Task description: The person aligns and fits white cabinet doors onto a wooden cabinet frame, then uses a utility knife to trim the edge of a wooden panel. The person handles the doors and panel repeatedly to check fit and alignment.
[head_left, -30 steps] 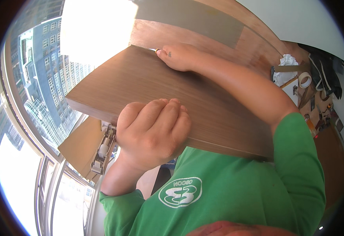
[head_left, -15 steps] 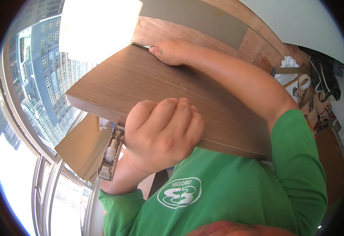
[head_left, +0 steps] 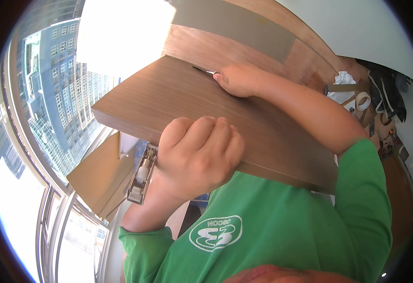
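item: brown wood panel (head_left: 135, 96), one pc., tilted betw. the 2 hands, in front of green shirt (head_left: 272, 217); plain face up, no cut or mark readable on it.

l. hand (head_left: 199, 155): fingers curled & pressed together over panel's near edge; looks closed on it, tho thumb & fingertips are mostly hidden.

r. hand (head_left: 238, 79): thumb pinching slim tool (head_left: 209, 72) w/ dark tip, at panel's far edge; other fingertips hidden. tip pts left of hand; contact w/ edge: can't tell.

fitting: metal hinge-like piece (head_left: 142, 174), just left of l. hand, by near edge; fixing pt. hidden.

nearby: tan board (head_left: 93, 172), left of l. hand, lower. well right of r. hand: tape roll (head_left: 367, 104), crumpled white sheet (head_left: 343, 79), dark bag (head_left: 388, 94).

status: panel in hand, fitting prob. already on. far-edge work judged under way, not finished, as tool is out & at the edge. amt. done vs. left along that edge: can't tell, r. hand covers part.
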A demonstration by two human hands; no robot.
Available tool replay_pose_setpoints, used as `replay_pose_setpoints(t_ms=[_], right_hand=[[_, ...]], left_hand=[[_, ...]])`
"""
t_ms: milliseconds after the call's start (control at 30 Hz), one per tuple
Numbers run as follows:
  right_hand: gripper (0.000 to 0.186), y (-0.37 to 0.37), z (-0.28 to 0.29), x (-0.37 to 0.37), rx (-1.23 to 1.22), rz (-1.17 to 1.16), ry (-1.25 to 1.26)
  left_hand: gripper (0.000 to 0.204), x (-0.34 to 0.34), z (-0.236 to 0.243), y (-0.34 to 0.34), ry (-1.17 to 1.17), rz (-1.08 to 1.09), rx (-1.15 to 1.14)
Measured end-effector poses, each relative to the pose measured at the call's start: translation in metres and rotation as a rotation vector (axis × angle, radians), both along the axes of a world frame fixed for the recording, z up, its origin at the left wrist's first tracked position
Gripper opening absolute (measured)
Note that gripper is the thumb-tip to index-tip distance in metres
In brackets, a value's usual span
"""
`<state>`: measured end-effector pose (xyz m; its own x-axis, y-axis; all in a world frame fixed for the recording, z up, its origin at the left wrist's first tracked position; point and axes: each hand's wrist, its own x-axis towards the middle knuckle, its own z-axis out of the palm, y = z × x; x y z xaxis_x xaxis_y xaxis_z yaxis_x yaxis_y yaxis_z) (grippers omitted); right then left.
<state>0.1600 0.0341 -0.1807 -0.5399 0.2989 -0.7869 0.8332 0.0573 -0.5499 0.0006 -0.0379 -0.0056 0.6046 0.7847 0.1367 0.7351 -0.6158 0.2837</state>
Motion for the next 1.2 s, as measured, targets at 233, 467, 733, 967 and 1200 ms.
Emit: replay_pose_setpoints(t_ms=[233, 467, 733, 967, 1200], right_hand=[[0.06, 0.01, -0.003, -0.005, 0.105, -0.194, 0.115], [0.06, 0.017, -0.035, -0.059, 0.09, -0.155, 0.188], [0.06, 0.016, -0.042, -0.062, 0.16, -0.101, 0.184], [0.061, 0.018, -0.037, -0.071, 0.104, -0.114, 0.126], [0.06, 0.017, -0.022, -0.065, 0.086, -0.118, 0.086]], left_hand=[[0.01, -0.001, -0.001, -0.001, 0.0, -0.016, -0.011], [0.007, -0.001, 0.004, 0.0, 0.061, -0.015, -0.04], [0.003, -0.001, 0.004, -0.001, 0.075, -0.009, -0.061], [0.004, 0.0, -0.004, -0.001, 0.056, 0.001, 0.028], [0.012, 0.003, -0.003, -0.001, -0.001, 0.011, 0.03]])
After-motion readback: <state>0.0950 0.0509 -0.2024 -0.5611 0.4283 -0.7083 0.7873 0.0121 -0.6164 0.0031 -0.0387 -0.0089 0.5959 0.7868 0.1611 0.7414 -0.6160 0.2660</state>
